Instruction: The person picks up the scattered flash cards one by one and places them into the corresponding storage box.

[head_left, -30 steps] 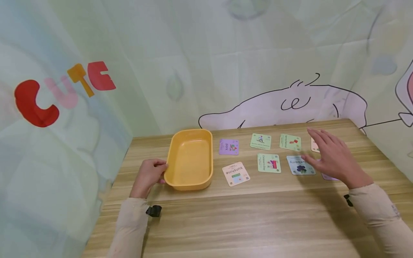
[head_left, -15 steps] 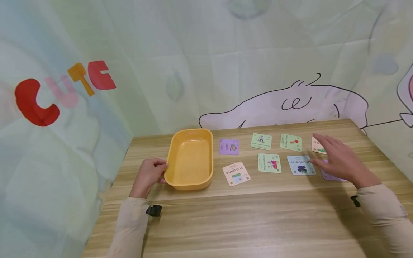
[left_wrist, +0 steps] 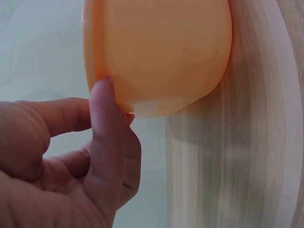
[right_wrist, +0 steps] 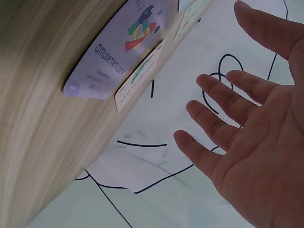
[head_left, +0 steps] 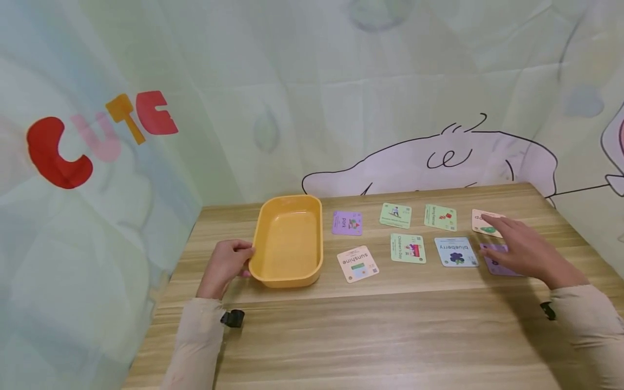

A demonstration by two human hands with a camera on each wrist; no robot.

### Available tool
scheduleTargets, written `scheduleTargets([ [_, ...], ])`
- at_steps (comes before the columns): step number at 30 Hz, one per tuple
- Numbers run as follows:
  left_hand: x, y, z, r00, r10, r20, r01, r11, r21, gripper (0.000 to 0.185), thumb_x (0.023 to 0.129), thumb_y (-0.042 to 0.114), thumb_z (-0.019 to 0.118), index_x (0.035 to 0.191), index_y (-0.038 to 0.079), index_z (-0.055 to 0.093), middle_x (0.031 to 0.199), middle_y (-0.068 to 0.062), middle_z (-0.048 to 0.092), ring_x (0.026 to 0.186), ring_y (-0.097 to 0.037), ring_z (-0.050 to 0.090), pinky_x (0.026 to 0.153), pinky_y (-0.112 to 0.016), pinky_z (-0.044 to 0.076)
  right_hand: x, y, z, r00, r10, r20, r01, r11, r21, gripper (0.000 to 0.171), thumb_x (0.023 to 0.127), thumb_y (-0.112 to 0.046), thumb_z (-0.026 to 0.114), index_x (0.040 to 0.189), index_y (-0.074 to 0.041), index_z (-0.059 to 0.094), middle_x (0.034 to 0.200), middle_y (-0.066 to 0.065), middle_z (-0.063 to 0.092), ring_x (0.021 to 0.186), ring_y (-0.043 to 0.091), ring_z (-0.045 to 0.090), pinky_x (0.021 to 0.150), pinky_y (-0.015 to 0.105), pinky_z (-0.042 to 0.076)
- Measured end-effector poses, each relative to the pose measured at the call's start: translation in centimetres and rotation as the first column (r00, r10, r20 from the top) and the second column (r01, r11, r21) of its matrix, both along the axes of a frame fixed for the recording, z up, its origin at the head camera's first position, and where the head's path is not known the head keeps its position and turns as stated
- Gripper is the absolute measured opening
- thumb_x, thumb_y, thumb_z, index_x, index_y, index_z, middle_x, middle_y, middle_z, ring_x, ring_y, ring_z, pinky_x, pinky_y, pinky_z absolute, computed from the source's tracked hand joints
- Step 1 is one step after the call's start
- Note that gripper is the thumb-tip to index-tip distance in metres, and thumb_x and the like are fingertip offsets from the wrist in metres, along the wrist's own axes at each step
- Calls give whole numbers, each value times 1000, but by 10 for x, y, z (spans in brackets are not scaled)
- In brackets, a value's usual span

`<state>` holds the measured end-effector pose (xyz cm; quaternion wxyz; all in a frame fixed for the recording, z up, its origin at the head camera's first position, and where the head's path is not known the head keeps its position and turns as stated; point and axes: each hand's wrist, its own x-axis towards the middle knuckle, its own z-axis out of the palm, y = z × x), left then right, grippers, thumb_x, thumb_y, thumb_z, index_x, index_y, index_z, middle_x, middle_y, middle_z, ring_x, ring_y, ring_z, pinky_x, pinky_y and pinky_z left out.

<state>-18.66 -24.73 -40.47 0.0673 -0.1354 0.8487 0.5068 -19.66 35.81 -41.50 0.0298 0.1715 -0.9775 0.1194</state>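
Observation:
My left hand (head_left: 224, 268) pinches the near left rim of a yellow plastic tray (head_left: 287, 244), with nothing lying inside it. In the left wrist view the thumb presses the wall of the tray (left_wrist: 166, 57) while other fingers sit behind the rim. Above the table at the right, my right hand (head_left: 528, 252) hovers with fingers spread and holds nothing. It partly covers a purple card (head_left: 493, 267), whose "amusement park" print reads in the right wrist view, and a pale pink card (head_left: 480, 219). Left of this hand lies a blue "blueberry" card (head_left: 456, 252).
More picture cards lie flat in two rough rows: purple "park" (head_left: 347, 223), "sunshine" (head_left: 358, 264), "Children's Day" (head_left: 407, 248), "Spring Festival" (head_left: 441, 216) and another green card (head_left: 395, 215). A printed curtain (head_left: 234, 135) hangs behind and left of the wooden table (head_left: 341, 341).
My right hand has moved to the right, off the blueberry card, showing more of the pink and purple cards. The left hand and tray have stayed put.

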Motion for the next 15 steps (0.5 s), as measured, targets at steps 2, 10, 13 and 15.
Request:
scheduleTargets([
  [2,0,0,0,1000,1,-1,-1,1000,5,30,104,14,57,126,-5,63,111,-18,63,70,-15,62,69,-35,63,0,3,0,1000,2,15,-2,1000,9,82,91,-33,77,152,2,35,144,40,42,127,60,41,102,76,35],
  [10,-1,-1,2,1000,3,25,-3,1000,7,32,104,16,56,130,-4,61,117,-19,61,76,-17,63,71,-33,63,-1,11,-4,999,27,25,-27,1000,11,79,89,-28,79,147,9,40,138,41,47,122,60,47,100,73,40],
  [13,-1,-1,2,1000,-2,28,2,1000,15,33,104,16,56,130,-4,61,118,-19,61,78,-17,63,71,-34,63,0,14,-5,999,31,35,-31,999,18,76,87,-27,80,144,9,44,136,42,49,120,60,49,97,73,42],
  [15,0,-2,2,1000,-2,30,1,1000,23,33,104,16,56,130,-4,61,117,-18,61,78,-17,63,71,-34,63,0,16,-5,998,30,47,-31,999,25,74,86,-28,81,142,7,47,136,43,49,119,61,49,96,74,42],
])
